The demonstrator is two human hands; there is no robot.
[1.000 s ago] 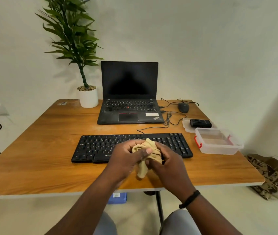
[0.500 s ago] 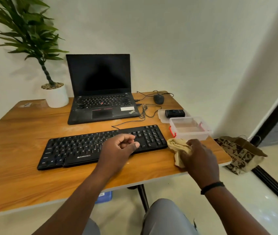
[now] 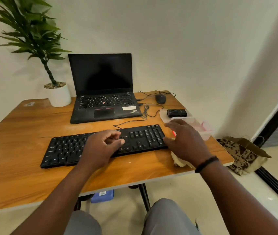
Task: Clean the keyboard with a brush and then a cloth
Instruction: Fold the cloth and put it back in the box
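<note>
Head view of a wooden table [image 3: 24, 131] with a black keyboard [image 3: 140, 138] lying across its near half. The left hand [image 3: 101, 148] hovers over the middle of the keyboard, its fingers [image 3: 116, 135] loosely curled with the thumb tip near the index finger, holding nothing. The right hand [image 3: 185, 143] is spread, fingers relaxed and extended, above the table just beside the keyboard's right end; a dark band circles its wrist. A beige cloth [image 3: 178, 161] lies crumpled on the table beneath the right wrist, near the front right corner; most of it is hidden by the hand, and contact between them cannot be judged. Beyond the right hand stands a clear plastic box [image 3: 204, 131] with a red clip, and behind it a lid [image 3: 162, 113] carrying a small black object [image 3: 176, 112]. An open laptop [image 3: 103, 92] with a dark screen sits behind the keyboard, a wired mouse [image 3: 160, 98] to its right and a potted plant [image 3: 57, 94] to its left. A printed paper bag [image 3: 243, 154] stands on the floor beside the table.
</note>
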